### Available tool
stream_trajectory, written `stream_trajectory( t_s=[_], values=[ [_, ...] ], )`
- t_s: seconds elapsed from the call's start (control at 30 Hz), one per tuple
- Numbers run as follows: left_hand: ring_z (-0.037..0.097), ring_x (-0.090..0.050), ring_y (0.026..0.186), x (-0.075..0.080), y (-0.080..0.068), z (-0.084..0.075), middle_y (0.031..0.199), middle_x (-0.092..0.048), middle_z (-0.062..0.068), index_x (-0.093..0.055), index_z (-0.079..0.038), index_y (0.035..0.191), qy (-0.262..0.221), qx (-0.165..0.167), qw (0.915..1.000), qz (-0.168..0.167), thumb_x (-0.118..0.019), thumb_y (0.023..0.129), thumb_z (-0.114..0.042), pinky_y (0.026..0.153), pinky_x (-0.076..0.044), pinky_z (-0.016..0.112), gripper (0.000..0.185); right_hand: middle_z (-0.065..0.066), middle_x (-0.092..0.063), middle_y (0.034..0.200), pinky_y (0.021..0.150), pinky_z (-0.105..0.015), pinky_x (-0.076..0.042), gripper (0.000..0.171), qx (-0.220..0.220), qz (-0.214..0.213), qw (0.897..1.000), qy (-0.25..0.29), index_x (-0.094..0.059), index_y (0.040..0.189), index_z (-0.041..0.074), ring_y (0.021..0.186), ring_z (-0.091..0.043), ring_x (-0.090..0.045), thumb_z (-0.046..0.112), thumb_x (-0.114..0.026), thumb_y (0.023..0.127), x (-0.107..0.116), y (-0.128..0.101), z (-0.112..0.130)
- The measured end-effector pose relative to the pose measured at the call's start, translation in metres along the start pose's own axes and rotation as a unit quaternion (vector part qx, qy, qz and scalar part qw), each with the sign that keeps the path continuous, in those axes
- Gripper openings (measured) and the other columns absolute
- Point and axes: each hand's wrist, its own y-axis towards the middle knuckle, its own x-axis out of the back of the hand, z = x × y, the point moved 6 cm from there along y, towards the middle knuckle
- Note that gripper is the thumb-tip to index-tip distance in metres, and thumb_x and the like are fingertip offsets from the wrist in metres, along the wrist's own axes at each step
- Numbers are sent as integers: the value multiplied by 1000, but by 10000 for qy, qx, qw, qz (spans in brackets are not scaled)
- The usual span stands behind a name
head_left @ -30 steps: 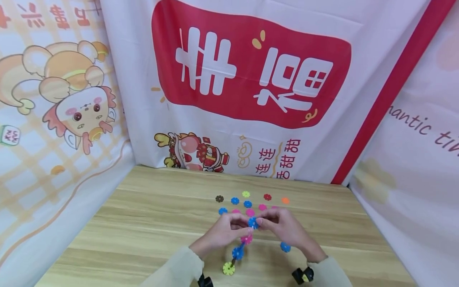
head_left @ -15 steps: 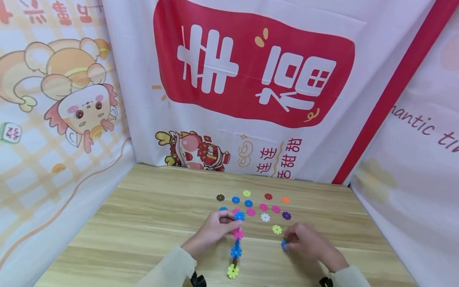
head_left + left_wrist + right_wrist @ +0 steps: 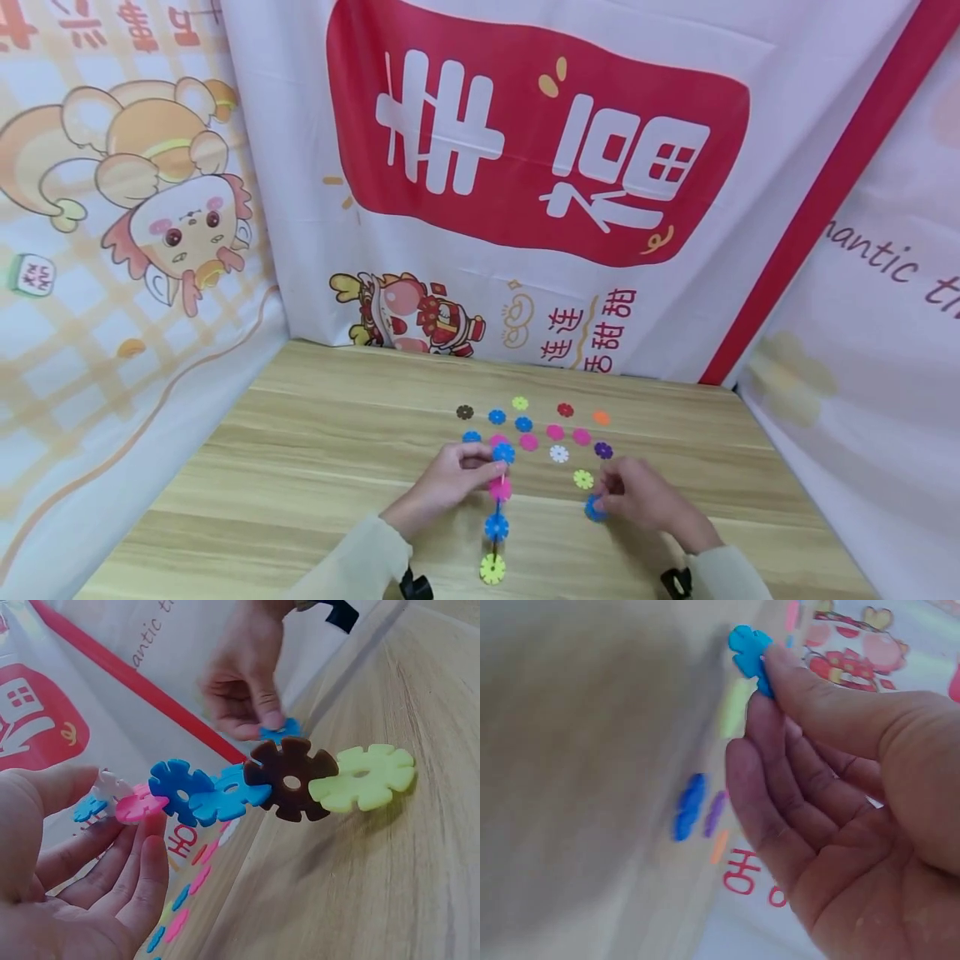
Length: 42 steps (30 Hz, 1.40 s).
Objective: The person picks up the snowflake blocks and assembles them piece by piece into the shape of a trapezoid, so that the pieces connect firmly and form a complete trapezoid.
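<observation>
In the head view, the left hand [image 3: 450, 479] holds the far end of a chain of snowflake discs [image 3: 497, 508] on the wooden worktop [image 3: 315, 467], its fingertips pinching the top blue piece. The chain runs from that hand back toward the person: blue, pink, blue, then a yellow-green disc at the near end. To the right of the chain, the right hand [image 3: 637, 496] pinches a single blue disc [image 3: 595, 508] just above the worktop. Beyond the chain, on its far side, loose discs [image 3: 555, 433] lie scattered in blue, pink, white, purple, red, orange, dark brown and yellow-green. A printed cloth backdrop [image 3: 525, 167] rises behind them.

In the left wrist view, the left hand [image 3: 82, 885] has its grip closed lightly on the pink and pale discs at the chain's end, fingers curled beneath. The chain of snowflake discs [image 3: 247, 787] stretches away from that hand through blue, light blue and brown pieces to a yellow-green one, which rests against the worktop [image 3: 390, 885]. Behind the chain, the right hand [image 3: 244, 682] pinches the blue disc [image 3: 279, 733] just above the brown piece.

In the right wrist view, the right hand [image 3: 840, 795] pinches the blue disc [image 3: 748, 649] between thumb and fingertips, the other fingers loosely curved. Beyond it, blurred loose discs [image 3: 694, 806] lie on the worktop [image 3: 577, 787]
</observation>
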Motion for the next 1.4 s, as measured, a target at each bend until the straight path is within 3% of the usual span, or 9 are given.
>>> stream_trajectory(
  t_s=[0.13, 0.37, 0.5, 0.7, 1.1, 1.17, 1.3, 1.4],
  values=[
    [14, -75, 97, -6, 0, -4, 113, -79, 9, -72, -4, 124, 74, -42, 9998, 182, -74, 101, -31, 91, -64, 32, 36, 0, -71, 89, 66, -21, -55, 5, 465, -218, 9977, 449, -74, 98, 12, 77, -6, -59, 13, -78, 96, 9, 19, 20],
    [13, -73, 98, -19, 0, -12, 115, -79, 10, -74, -6, 124, 212, -103, 9982, 545, -68, 104, -32, 91, -63, 29, 33, -8, -74, 98, 68, -22, -58, 9, 643, -907, 9865, 1203, -75, 107, 12, 79, -18, -64, 15, -75, 99, 12, 40, 50],
    [12, -72, 100, -23, 0, -13, 117, -78, 10, -75, -8, 124, 250, -91, 9974, 671, -66, 106, -32, 92, -63, 31, 32, -10, -76, 100, 68, -24, -60, 10, 698, -1147, 9796, 1493, -75, 108, 11, 79, -22, -65, 16, -75, 99, 9, 44, 53],
    [13, -71, 100, -26, 0, -15, 120, -76, 14, -75, -9, 121, 293, -76, 9962, 816, -63, 107, -32, 97, -62, 34, 30, -9, -74, 94, 61, -20, -52, 8, 705, -1382, 9715, 1793, -75, 105, 13, 71, -11, -58, 19, -76, 99, 4, 46, 52],
    [14, -69, 102, -30, -1, -15, 119, -75, 15, -75, -11, 123, 417, -47, 9943, 976, -56, 111, -30, 99, -60, 33, 30, -5, -77, 99, 64, -26, -57, 7, 606, -1361, 9662, 2103, -74, 103, 14, 76, -19, -64, 20, -75, 99, -7, 48, 54],
    [15, -68, 101, -31, -2, -17, 117, -74, 14, -74, -11, 124, 459, -51, 9942, 973, -53, 112, -31, 96, -60, 30, 31, -5, -77, 99, 65, -28, -58, 8, 556, -1421, 9655, 2111, -75, 103, 14, 76, -19, -64, 21, -76, 98, -8, 48, 54],
    [14, -64, 89, -31, -2, -21, 104, -72, 12, -72, -4, 123, 686, -288, 9935, 861, -47, 115, -27, 79, -57, 22, 36, -5, -78, 100, 69, -31, -61, 9, 406, -1525, 9637, 2152, -76, 103, 15, 77, -19, -65, 21, -78, 97, -10, 49, 54],
    [14, -61, 81, -33, 0, -25, 96, -71, 12, -70, 0, 128, 901, -523, 9919, 723, -51, 113, -28, 69, -53, 20, 37, -8, -78, 101, 70, -28, -60, 9, 312, -1580, 9612, 2238, -76, 102, 13, 78, -18, -65, 19, -78, 96, -12, 49, 54]
  ],
)
